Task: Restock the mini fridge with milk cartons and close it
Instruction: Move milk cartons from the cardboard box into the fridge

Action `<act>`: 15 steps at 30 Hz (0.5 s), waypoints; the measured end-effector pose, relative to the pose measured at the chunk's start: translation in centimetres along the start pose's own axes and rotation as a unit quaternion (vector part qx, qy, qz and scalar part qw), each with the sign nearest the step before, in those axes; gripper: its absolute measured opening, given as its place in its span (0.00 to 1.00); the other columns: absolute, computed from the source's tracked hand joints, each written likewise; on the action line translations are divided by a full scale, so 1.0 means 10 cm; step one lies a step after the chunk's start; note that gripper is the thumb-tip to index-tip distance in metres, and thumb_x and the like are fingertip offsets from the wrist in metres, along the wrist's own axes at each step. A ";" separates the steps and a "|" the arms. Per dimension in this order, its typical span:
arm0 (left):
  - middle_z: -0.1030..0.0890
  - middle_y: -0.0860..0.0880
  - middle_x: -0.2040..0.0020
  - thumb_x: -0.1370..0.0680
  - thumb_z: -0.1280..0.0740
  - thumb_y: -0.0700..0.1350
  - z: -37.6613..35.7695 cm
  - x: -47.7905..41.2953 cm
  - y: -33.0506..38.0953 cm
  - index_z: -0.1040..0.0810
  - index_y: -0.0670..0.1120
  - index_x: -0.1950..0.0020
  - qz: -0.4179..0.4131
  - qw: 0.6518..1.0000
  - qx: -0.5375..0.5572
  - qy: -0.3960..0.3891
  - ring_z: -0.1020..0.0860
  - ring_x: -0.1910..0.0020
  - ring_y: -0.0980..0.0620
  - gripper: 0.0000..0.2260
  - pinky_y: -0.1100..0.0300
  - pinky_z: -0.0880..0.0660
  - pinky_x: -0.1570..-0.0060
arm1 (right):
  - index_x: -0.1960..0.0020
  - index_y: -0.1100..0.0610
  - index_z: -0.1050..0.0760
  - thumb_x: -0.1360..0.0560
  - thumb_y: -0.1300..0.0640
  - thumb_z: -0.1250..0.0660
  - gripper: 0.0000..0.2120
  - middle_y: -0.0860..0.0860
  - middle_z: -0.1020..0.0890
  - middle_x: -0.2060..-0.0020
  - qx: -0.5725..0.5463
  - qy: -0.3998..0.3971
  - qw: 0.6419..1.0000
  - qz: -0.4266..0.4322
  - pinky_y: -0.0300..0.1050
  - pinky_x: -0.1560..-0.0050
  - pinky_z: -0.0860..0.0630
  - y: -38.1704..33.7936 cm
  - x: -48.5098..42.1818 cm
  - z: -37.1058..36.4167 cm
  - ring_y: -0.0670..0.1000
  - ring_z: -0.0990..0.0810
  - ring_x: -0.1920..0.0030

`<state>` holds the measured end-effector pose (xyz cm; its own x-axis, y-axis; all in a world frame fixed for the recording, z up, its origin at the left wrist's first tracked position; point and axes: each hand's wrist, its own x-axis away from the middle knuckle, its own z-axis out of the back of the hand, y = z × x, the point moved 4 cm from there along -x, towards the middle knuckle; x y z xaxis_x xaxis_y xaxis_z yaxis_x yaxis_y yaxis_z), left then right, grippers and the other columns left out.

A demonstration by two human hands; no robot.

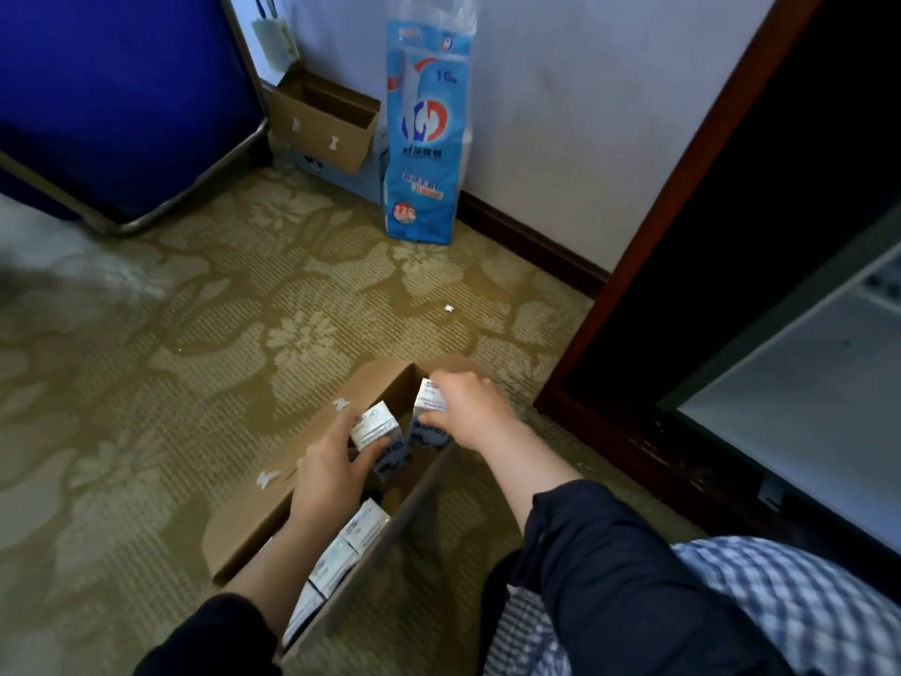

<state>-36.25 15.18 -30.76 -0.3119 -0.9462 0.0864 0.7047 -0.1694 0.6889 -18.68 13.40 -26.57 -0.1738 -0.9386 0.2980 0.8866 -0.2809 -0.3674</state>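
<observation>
Both hands are down inside an open cardboard box on the patterned carpet, a little apart from each other, and each is closed around its own carton. The left hand wraps a white milk carton from below and the side, thumb on its near face and fingers curled around the far side, with the carton tilted and its top above the box rim. The right hand comes in from the right and pinches a second carton at the far end of the box, fingers over its top and thumb pressed on the face towards the camera. The two cartons sit just beside one another. More cartons lie in a row at the near end of the box, between the dark sleeves.

At the right edge the mini fridge sits in a dark wooden cabinet, showing a pale surface; I cannot tell how far its door stands open. By the wall stand a tall blue package and a smaller cardboard box
</observation>
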 end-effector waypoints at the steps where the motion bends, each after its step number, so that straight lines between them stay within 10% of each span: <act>1: 0.21 0.53 0.51 0.26 0.32 0.53 0.04 -0.03 0.10 0.28 0.49 0.38 -0.013 1.000 -0.001 0.005 0.24 0.60 0.55 0.18 0.65 0.31 0.68 | 0.46 0.57 0.30 0.25 0.47 0.33 0.15 0.56 0.20 0.49 -0.015 0.010 1.000 -0.004 0.49 0.54 0.28 0.04 0.04 0.12 0.59 0.22 0.48; 15: 0.24 0.59 0.53 0.26 0.31 0.50 0.38 -0.11 1.99 0.30 0.60 0.48 -0.220 0.971 0.088 -0.043 0.24 0.61 0.67 0.11 0.71 0.29 0.68 | 0.52 0.53 0.29 0.27 0.49 0.30 0.11 0.50 0.22 0.57 -0.104 0.183 0.978 -0.008 0.47 0.60 0.28 0.69 1.05 1.85 0.51 0.22 0.56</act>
<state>-24.25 13.90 -14.42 -0.6156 -0.7649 -0.1896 0.3742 -0.4955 0.7839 -6.43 5.29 -9.73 -0.3625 -0.9318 -0.0164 0.7833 -0.2951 -0.5471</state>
